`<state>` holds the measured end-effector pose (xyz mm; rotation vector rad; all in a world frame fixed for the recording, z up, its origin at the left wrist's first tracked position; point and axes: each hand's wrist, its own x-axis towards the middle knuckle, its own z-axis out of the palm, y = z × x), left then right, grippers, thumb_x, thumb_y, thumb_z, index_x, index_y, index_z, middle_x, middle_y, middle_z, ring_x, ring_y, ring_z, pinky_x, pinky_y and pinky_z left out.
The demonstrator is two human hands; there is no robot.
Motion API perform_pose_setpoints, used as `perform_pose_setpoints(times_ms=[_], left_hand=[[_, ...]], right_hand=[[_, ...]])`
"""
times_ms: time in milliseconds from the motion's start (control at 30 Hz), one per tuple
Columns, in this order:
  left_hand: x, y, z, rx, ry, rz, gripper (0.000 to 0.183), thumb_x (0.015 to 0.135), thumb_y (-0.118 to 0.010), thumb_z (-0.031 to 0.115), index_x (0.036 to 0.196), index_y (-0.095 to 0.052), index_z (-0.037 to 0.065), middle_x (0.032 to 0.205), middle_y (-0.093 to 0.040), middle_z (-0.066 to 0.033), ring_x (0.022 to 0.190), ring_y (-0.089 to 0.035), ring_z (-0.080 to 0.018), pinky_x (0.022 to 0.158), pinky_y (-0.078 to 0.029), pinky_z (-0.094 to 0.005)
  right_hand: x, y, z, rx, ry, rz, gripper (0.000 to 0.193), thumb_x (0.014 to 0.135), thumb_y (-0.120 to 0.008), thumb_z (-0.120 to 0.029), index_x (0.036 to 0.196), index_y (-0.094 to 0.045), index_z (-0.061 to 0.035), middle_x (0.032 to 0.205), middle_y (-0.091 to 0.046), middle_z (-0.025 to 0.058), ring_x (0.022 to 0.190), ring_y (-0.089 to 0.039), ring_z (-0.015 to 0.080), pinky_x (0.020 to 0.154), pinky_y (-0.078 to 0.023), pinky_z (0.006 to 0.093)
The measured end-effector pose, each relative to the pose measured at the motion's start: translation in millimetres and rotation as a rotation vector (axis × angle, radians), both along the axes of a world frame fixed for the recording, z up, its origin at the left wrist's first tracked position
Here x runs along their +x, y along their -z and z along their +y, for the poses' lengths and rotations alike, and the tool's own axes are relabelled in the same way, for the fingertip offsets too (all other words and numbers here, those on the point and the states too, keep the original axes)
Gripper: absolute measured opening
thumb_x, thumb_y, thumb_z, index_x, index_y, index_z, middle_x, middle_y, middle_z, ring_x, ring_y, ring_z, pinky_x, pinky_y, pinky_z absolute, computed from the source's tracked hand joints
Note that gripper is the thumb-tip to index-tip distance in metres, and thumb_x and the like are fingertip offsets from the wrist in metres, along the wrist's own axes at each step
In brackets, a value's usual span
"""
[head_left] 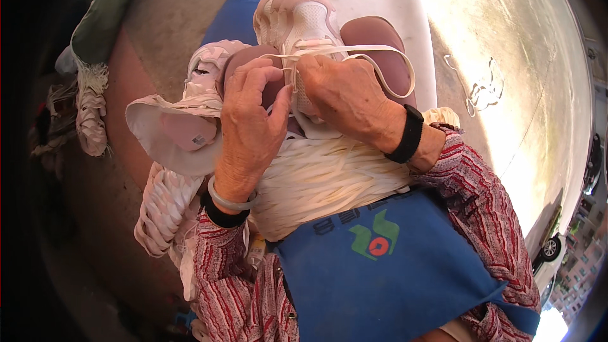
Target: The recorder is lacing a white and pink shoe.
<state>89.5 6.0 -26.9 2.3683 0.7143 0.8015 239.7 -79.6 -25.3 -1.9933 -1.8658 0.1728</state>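
A white and pale pink sneaker (311,22) lies in front of me, between two rounded mauve shapes. My right hand (347,92) is closed over its lacing area, fingers curled on a flat white shoelace (398,57) that loops out to the right. Beside it on the left, my left hand (252,114) has thumb and forefinger brought close around a lace end near the shoe's edge. Fingertips of the right hand are partly hidden. Below both hands, a thick bundle of cream shoelaces (332,174) lies across my lap, above a blue apron (405,285).
At left are another pale sneaker (206,63), a white shoe piece with pink lining (171,130) and a hanging lace bundle (166,209). More laces (92,114) hang by green cloth (117,3). A loose lace (486,92) lies on the floor at right.
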Motion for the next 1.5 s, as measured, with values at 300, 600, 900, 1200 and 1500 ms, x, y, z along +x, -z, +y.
perform_pose_setpoints(times_ms=[300, 600, 900, 1200, 1500], left_hand=[[-5, -20, -15, -1.515, 0.03, 0.054, 0.05, 0.103, -0.044, 0.043, 0.106, -0.062, -0.003, 0.087, -0.069, -0.0149, 0.071, -0.066, -0.0189, 0.067, -0.057, -0.0331], [24, -27, -42, -1.372, 0.222, 0.108, 0.037, 0.104, -0.04, 0.03, 0.09, -0.061, 0.003, 0.062, -0.053, 0.0002, 0.054, -0.048, -0.0116, 0.051, -0.041, -0.0302], [43, -77, -151, -0.611, 0.835, 0.108, 0.025, 0.098, -0.055, 0.02, 0.082, -0.054, 0.002, 0.056, -0.05, -0.0131, 0.053, -0.057, -0.0314, 0.048, -0.043, -0.0394], [11, -65, -108, -0.844, 0.918, 0.06, 0.033, 0.1, -0.053, 0.028, 0.091, -0.061, -0.002, 0.078, -0.064, -0.0146, 0.072, -0.065, -0.0198, 0.061, -0.049, -0.0315], [24, -5, -3, -0.211, -0.059, 0.102, 0.013, 0.086, -0.068, 0.006, 0.097, -0.062, 0.001, 0.078, -0.06, -0.0107, 0.071, -0.06, -0.0213, 0.067, -0.049, -0.0354]], right_hand=[[27, -56, -44, -0.442, -0.545, 1.211, 0.013, 0.094, -0.057, -0.012, 0.088, -0.059, -0.0006, 0.065, -0.053, 0.0077, 0.061, -0.055, 0.017, 0.056, -0.043, 0.0319], [48, -68, -82, -0.565, -0.387, 1.187, 0.026, 0.1, -0.056, -0.028, 0.1, -0.063, -0.0028, 0.075, -0.062, 0.0057, 0.07, -0.059, 0.0167, 0.063, -0.047, 0.0314], [29, -31, -72, -0.679, 0.208, 1.934, 0.042, 0.105, -0.042, -0.038, 0.11, -0.06, 0.0, 0.057, -0.046, -0.0048, 0.042, -0.038, 0.0002, 0.035, -0.029, 0.0134], [73, -35, -90, -0.754, -0.154, 1.605, 0.032, 0.1, -0.056, -0.028, 0.103, -0.067, 0.0017, 0.054, -0.046, -0.0068, 0.042, -0.036, -0.0004, 0.037, -0.024, 0.0169], [56, -43, -69, -0.772, -0.268, 1.42, 0.03, 0.101, -0.053, -0.031, 0.107, -0.069, -0.0053, 0.057, -0.048, -0.0047, 0.049, -0.044, 0.0029, 0.041, -0.033, 0.02]])
